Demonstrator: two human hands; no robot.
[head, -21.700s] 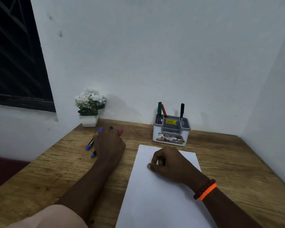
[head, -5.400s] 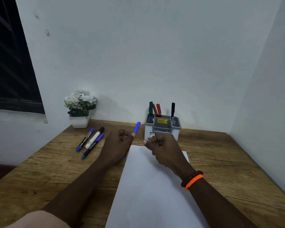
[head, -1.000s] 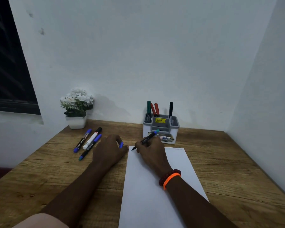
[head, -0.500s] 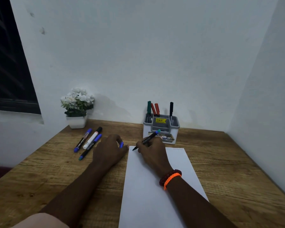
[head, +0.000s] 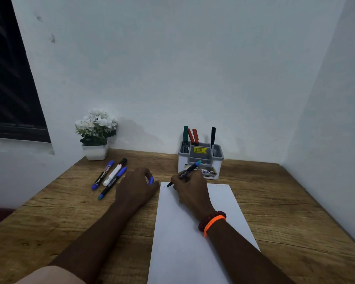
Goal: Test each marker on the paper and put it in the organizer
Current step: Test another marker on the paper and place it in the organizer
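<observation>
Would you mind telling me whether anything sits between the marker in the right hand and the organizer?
Nothing visible does. The right hand holds the black marker at the white paper's top edge, and only bare wooden table lies before the grey-and-white organizer.

Colours on the desk — wood grain, white, blue

Brown streaked table (head: 275,201); white paper (head: 184,242); white-and-grey organizer (head: 217,156) with yellow sticker (head: 199,149) — green, red, black markers inside; orange bracelet (head: 214,222); blue cap (head: 151,180).

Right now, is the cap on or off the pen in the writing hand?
Off. The marker in the right hand shows a bare dark tip; the left hand holds a blue cap.
</observation>
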